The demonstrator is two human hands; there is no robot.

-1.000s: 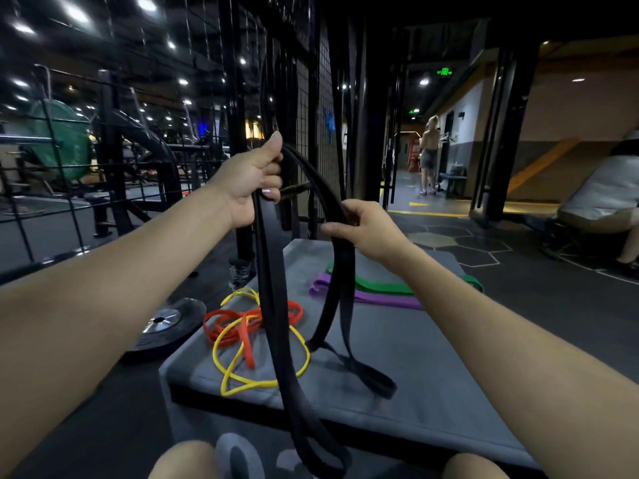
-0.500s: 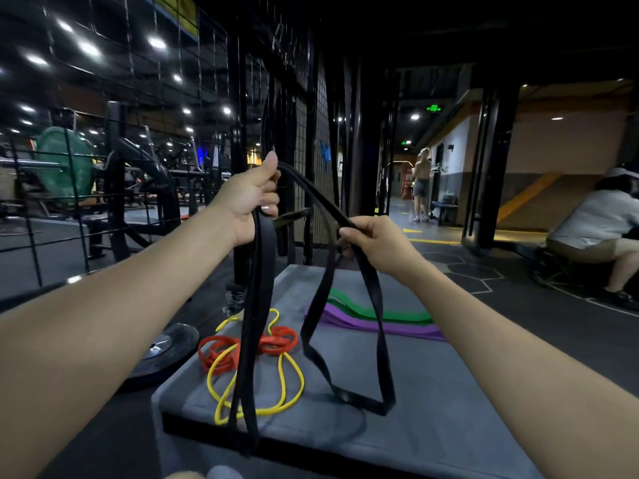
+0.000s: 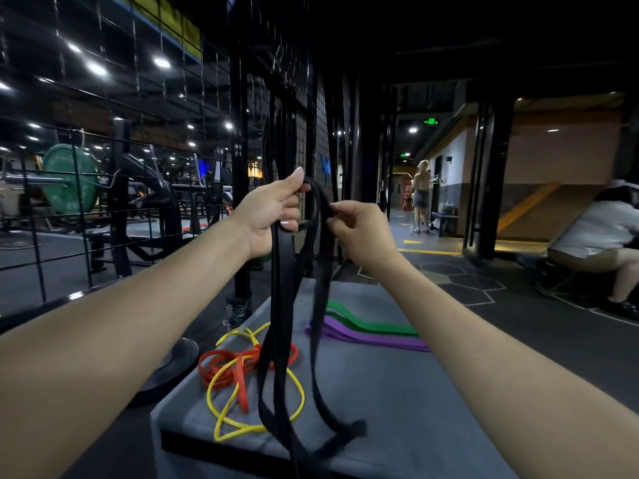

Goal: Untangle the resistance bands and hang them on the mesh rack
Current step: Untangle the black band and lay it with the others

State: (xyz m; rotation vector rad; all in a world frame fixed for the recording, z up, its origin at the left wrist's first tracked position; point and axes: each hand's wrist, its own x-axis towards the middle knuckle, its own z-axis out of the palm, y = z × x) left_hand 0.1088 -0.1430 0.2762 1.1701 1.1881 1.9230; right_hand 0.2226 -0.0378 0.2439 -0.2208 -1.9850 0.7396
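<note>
Both hands are up at chest height in front of the mesh rack [image 3: 294, 108], and both have hold of the black band [image 3: 280, 305]. The left hand [image 3: 273, 212] is curled round the top of the loop, thumb up and fingers wrapped over the strap, so it bears the weight. The right hand [image 3: 359, 229] pinches a neighbouring strand just beside it, fingers bent over the strap, as if picking one run away from the other. Held high like this, the black band hangs in long strands that fall clear and show where they cross; its lower loops trail down to the near edge of the grey worktop [image 3: 397, 392], where one end looks blurred.

The remaining bands lie on that worktop. The yellow band [image 3: 224, 409] and the red band [image 3: 221, 368] are twisted through each other on the left side, partly behind the hanging black strands. The green band [image 3: 366, 324] and the purple band [image 3: 373, 338] lie flat, side by side and touching, towards the far right, and look easy to lift.

I judge the black band to be nearly sorted and close enough to the rack for hanging, though I cannot make out a hook. A weight plate [image 3: 173, 368] lies on the floor left of the worktop.
</note>
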